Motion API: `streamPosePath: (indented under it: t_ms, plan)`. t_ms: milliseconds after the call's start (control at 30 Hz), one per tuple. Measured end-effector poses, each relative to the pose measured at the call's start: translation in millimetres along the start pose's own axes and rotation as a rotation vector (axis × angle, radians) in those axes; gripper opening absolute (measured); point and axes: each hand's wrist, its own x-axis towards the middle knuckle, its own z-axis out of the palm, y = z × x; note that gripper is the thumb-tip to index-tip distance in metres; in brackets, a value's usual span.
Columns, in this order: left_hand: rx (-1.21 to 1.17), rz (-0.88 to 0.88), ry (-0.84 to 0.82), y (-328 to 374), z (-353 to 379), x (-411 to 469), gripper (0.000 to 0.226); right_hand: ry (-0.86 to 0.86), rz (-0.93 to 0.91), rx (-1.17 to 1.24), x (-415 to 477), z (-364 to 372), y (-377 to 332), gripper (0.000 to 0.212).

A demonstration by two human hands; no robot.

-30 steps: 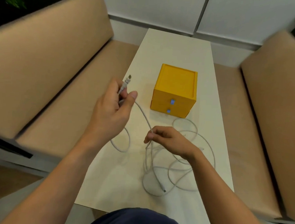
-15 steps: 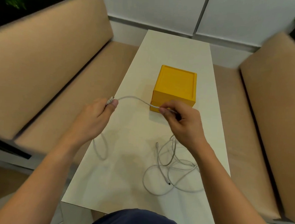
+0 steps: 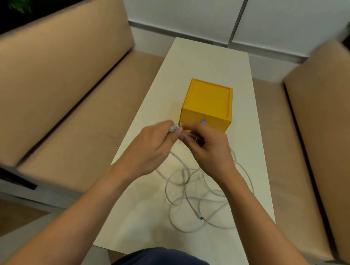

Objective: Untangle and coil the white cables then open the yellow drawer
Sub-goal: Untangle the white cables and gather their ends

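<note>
- White cables [image 3: 195,198] lie in a loose tangle on the table [image 3: 213,60], at 6 o'clock from both hands, one strand rising toward 12
- Left hand [image 3: 149,149] pinches a bunched cable end; right hand [image 3: 207,151] pinches the strand just beside it
- Yellow drawer [image 3: 206,105] sits closed at 1 o'clock, nearer the right hand

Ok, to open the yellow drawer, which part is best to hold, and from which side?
Probably the small blue knob on the yellow drawer front: it is the only part that sticks out of that flat face. Come from the near side, which the front faces, and pinch it.
</note>
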Motion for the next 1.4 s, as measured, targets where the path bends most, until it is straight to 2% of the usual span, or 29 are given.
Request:
streamPosePath:
  t_ms: [100, 233, 267, 333, 400, 500, 600, 733, 800, 867, 933, 1000, 1100, 1167, 1200, 1267, 1300, 1400]
  plan:
    - [-0.138, -0.079, -0.045, -0.5, 8.1, 0.4, 0.035, -0.055, 0.138, 0.197, -2.1, -3.2, -7.8, 0.026]
    - [-0.152, -0.042, 0.125, 8.8, 1.6, -2.5, 0.039, -0.378, 0.289, 0.370, -8.7, -11.6, 4.7, 0.036]
    - [-0.166, -0.038, 0.181, 12.1, -2.2, -3.6, 0.042, -0.486, 0.331, 0.338, -10.4, -11.9, 11.1, 0.031]
    - [-0.221, -0.061, 0.321, 14.5, -12.5, -2.8, 0.047, -0.703, 0.324, 0.120, -15.7, -9.6, 26.8, 0.017]
    - [-0.271, -0.084, 0.466, 12.2, -27.5, 0.2, 0.051, -0.789, 0.331, -0.028, -24.5, -6.2, 41.9, 0.020]
    - [-0.131, -0.090, 0.524, -0.8, -49.6, 3.8, 0.053, -0.576, 0.394, 0.091, -30.6, -10.1, 53.7, 0.020]
    - [0.065, -0.131, 0.428, -18.6, -57.6, 1.4, 0.056, -0.308, 0.373, 0.199, -25.8, -26.4, 47.1, 0.012]
    - [0.259, -0.215, 0.302, -31.1, -48.6, -3.8, 0.055, -0.109, 0.330, 0.255, -12.6, -48.7, 25.0, 0.025]
    - [0.320, -0.240, 0.281, -33.4, -41.4, -4.0, 0.053, -0.100, 0.272, 0.167, -6.8, -54.0, 19.9, 0.026]
    - [0.293, -0.182, 0.297, -32.1, -36.3, -2.8, 0.049, -0.147, 0.165, 0.012, -3.4, -56.4, 21.0, 0.024]
    - [0.222, -0.126, 0.323, -23.4, -33.0, -1.8, 0.042, -0.197, 0.081, -0.124, -3.1, -58.2, 26.3, 0.020]
    - [0.092, -0.075, 0.338, -8.5, -25.9, -0.8, 0.040, -0.217, 0.040, -0.153, -5.9, -58.8, 28.4, 0.020]
    - [-0.024, -0.032, 0.223, 10.6, -3.8, 2.0, 0.036, -0.180, -0.068, -0.212, -12.5, -59.5, 27.7, 0.022]
    - [-0.101, -0.042, 0.148, 18.6, 10.0, 3.2, 0.049, -0.134, -0.133, -0.466, -13.0, -69.0, 32.0, 0.026]
    - [-0.165, -0.044, 0.127, 23.2, 13.7, 3.7, 0.053, -0.149, -0.113, -0.613, -12.9, -77.2, 36.0, 0.029]
    - [-0.328, -0.056, 0.090, 28.6, 15.8, 3.2, 0.054, -0.263, 0.048, -0.818, -15.9, -97.1, 48.4, 0.031]
    - [-0.401, -0.071, 0.086, 28.3, 15.1, 2.2, 0.051, -0.293, 0.156, -0.856, -18.6, -107.1, 56.7, 0.030]
    - [-0.474, -0.104, 0.106, 23.7, 9.9, -2.3, 0.045, -0.239, 0.402, -0.861, -24.6, -129.8, 83.4, 0.028]
